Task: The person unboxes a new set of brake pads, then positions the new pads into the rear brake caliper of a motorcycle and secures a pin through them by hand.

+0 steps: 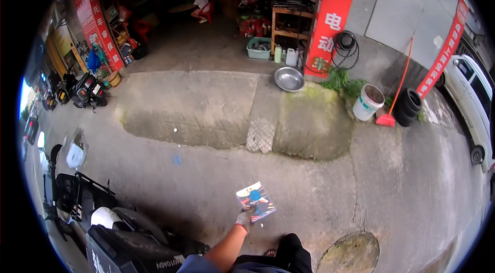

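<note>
My left hand (244, 219), in a pale grey glove with a red cuff, is closed on the near edge of a flat, colourful package (264, 208). The package has a bright blue patch near its middle and a pale border. Its kind is too small to make out. It is held above the concrete ground (309, 195), in front of my dark-trousered leg (294, 255). My right hand is out of view.
A black motorcycle (134, 242) stands close at my left. Ahead, a concrete ramp (196, 102) leads into a dark workshop where a person (201, 4) sits. A metal basin (289, 79), white bucket (368, 102), red broom (385, 119) and stacked tyres (407, 108) stand ahead right.
</note>
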`<state>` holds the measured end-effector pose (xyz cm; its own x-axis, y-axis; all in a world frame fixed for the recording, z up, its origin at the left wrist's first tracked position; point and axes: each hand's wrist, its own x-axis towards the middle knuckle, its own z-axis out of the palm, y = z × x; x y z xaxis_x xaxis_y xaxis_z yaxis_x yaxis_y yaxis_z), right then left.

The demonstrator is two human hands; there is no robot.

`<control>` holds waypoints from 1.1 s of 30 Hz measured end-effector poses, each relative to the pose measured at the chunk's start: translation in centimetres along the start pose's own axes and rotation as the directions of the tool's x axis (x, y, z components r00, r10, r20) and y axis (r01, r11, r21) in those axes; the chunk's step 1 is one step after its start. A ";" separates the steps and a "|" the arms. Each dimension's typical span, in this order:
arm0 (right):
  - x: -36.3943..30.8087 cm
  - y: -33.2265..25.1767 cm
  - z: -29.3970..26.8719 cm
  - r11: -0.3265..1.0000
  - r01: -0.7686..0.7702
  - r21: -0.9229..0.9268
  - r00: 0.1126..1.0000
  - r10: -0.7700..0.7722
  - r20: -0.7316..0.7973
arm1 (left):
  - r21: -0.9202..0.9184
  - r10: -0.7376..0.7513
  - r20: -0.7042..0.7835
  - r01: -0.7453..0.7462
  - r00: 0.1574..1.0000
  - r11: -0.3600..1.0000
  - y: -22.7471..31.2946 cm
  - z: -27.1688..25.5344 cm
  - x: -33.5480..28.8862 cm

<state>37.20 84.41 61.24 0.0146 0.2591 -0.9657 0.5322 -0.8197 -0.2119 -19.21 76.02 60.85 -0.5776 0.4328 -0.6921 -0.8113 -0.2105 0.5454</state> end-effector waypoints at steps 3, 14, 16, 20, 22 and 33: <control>3.1 -11.5 3.4 0.981 0.034 -0.190 0.999 -0.028 0.034 | 0.004 -0.011 -0.091 0.011 0.996 1.000 6.0 2.7 6.3; 22.3 -62.1 16.2 -0.751 0.395 -0.529 0.609 -0.217 0.763 | -0.283 0.143 -0.014 -0.141 0.990 0.949 29.6 13.5 25.8; 17.6 -80.2 29.4 -0.698 0.318 -0.641 0.702 -0.281 0.654 | -0.337 0.283 -0.021 -0.273 0.959 0.901 35.2 14.3 28.0; 14.5 -106.9 45.4 -0.488 0.426 -0.762 0.276 -0.732 0.623 | -0.456 0.320 -0.025 -0.295 0.947 0.840 44.7 18.6 38.8; 8.7 -114.7 57.2 0.046 0.725 -0.688 0.437 -0.801 0.408 | -0.466 0.380 -0.080 -0.371 0.922 0.803 48.8 18.3 42.3; 13.3 -122.9 64.8 -0.561 0.526 -0.639 0.716 -0.114 0.689 | -0.362 0.307 0.034 -0.274 0.951 0.891 81.0 40.0 68.5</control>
<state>-82.89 155.49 64.72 -0.6335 -0.0734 -0.7702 0.2497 0.9228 -0.2934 -120.83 123.71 76.53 -0.7950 0.3773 -0.4749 -0.5973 -0.6233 0.5048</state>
